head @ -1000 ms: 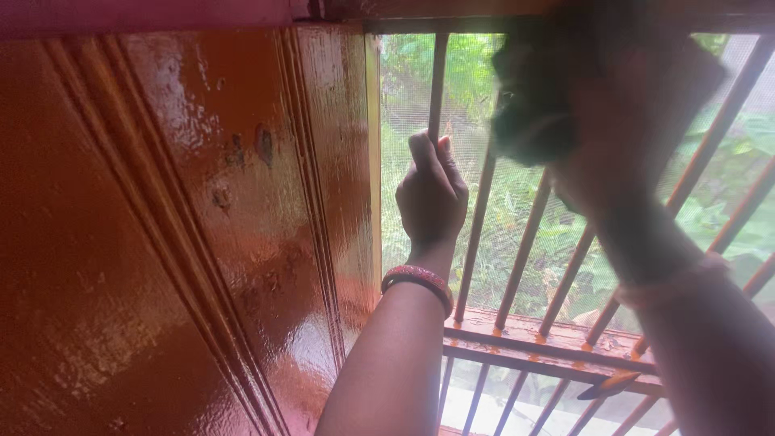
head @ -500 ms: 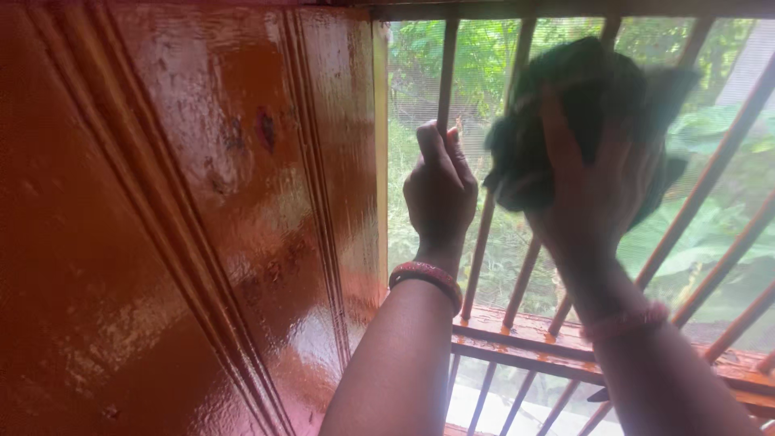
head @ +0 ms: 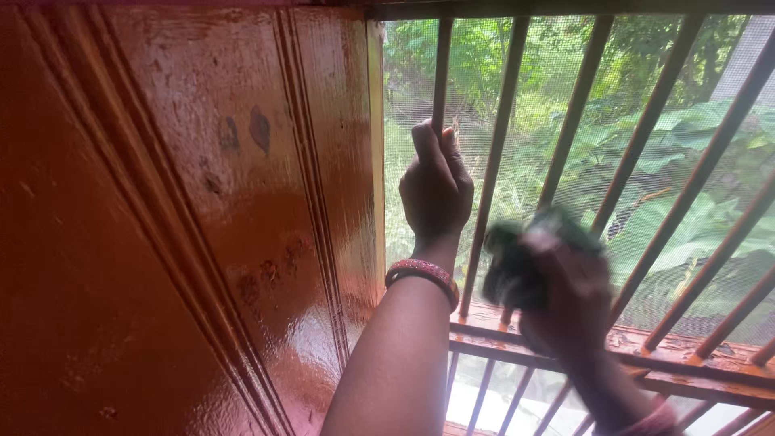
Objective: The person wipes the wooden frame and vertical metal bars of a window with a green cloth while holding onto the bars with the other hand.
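Dark cloth [head: 517, 262], bunched tight in right hand [head: 565, 303], dropped from upper bars to lower; left hand [head: 436, 190] fist still wrapped round leftmost bar [head: 441, 69].

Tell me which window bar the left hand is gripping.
The leftmost bar, next to the orange wooden frame; the left hand wraps it, other bars are ungripped.

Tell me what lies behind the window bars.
Behind the window bars a fine mesh screen spans the opening, with leafy green plants beyond. The left hand, gripping one bar, and the right hand with its dark cloth cover parts of it.
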